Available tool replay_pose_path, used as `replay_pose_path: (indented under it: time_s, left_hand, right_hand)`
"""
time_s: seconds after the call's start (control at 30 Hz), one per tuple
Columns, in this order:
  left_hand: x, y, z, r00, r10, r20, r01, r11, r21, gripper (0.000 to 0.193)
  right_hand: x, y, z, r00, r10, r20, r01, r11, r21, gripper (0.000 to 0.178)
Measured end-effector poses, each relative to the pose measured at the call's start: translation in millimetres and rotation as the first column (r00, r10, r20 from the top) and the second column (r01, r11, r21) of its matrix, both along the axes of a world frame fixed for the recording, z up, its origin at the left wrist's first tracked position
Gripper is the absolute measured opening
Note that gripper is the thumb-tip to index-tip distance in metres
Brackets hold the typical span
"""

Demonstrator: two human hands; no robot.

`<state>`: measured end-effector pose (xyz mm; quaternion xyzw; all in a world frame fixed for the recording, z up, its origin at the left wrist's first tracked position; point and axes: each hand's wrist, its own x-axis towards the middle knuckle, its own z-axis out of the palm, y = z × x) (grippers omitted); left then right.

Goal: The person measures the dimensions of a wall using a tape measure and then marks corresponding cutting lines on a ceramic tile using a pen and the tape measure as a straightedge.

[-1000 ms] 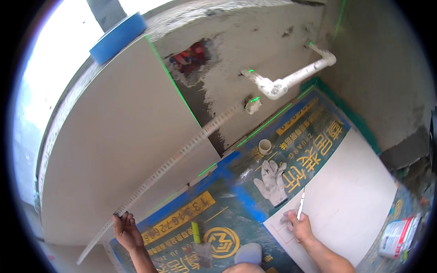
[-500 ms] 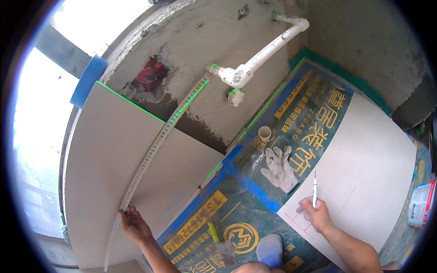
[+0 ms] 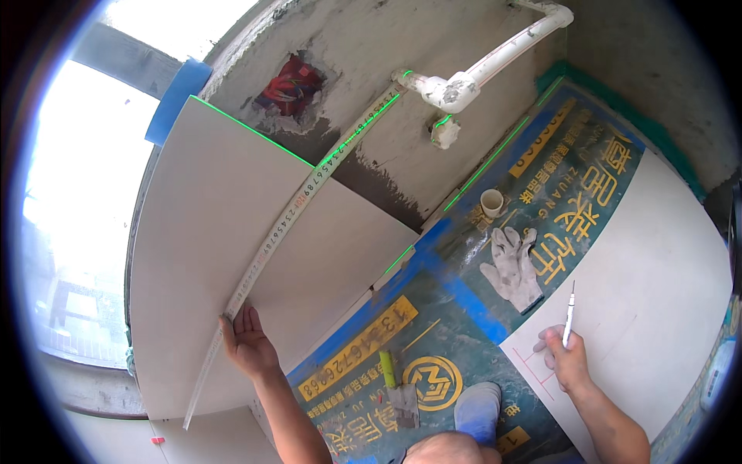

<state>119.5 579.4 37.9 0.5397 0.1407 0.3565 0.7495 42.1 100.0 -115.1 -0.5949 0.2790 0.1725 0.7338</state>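
My left hand [image 3: 251,348] pinches the edge of a long white measuring tape [image 3: 287,220], its other fingers near the pale wall tile [image 3: 193,232]. The tape slants up across the tile to the wall below a white pipe [image 3: 456,91]; its lower end hangs past my hand. In my right hand [image 3: 568,362] is a slim white pen [image 3: 570,317], thin tip pointing up. That hand is over a large white tile [image 3: 641,309] with red lines marked on it.
A grey work glove [image 3: 512,269] and small white cup [image 3: 491,203] lie on the printed green floor covering [image 3: 448,332]. A putty knife [image 3: 403,402] with a green handle lies near my foot [image 3: 478,410]. Red wiring [image 3: 292,87] shows in a wall hole. Green laser lines cross the wall.
The view has shifted, so the scene sits further right and higher. My left hand has moved up along the tape, and the tape's lower end now shows. My right hand still holds the pen.
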Motion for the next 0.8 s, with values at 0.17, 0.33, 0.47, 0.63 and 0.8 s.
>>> replay_pose_path:
  time_s: [0.17, 0.33, 0.47, 0.63, 0.8]
  left_hand:
    - [1, 5, -4, 1.000, -0.027, 0.003, 0.027, 0.999, 0.022, 0.038]
    - [1, 4, -5, 1.000, -0.027, 0.004, 0.027, 1.000, 0.016, 0.037]
    - [1, 4, -4, 0.999, -0.041, 0.005, 0.041, 0.999, 0.024, 0.037]
    - [4, -1, -4, 0.999, -0.047, -0.011, 0.047, 0.999, 0.012, 0.036]
    - [11, -11, -6, 0.998, -0.043, -0.036, 0.044, 0.998, 0.036, 0.035]
  right_hand:
    - [-2, 0, -3, 1.000, 0.009, 0.015, -0.009, 0.999, -0.050, 0.031]
    - [-2, 0, -1, 1.000, 0.024, -0.009, -0.024, 0.999, -0.022, 0.028]
    - [-2, 2, -3, 1.000, 0.027, -0.007, -0.027, 1.000, -0.007, 0.029]
    - [-3, 3, -5, 1.000, 0.026, -0.011, -0.026, 1.000, -0.012, 0.029]
    - [-3, 4, 0, 0.999, 0.027, -0.042, -0.026, 1.000, 0.014, 0.026]
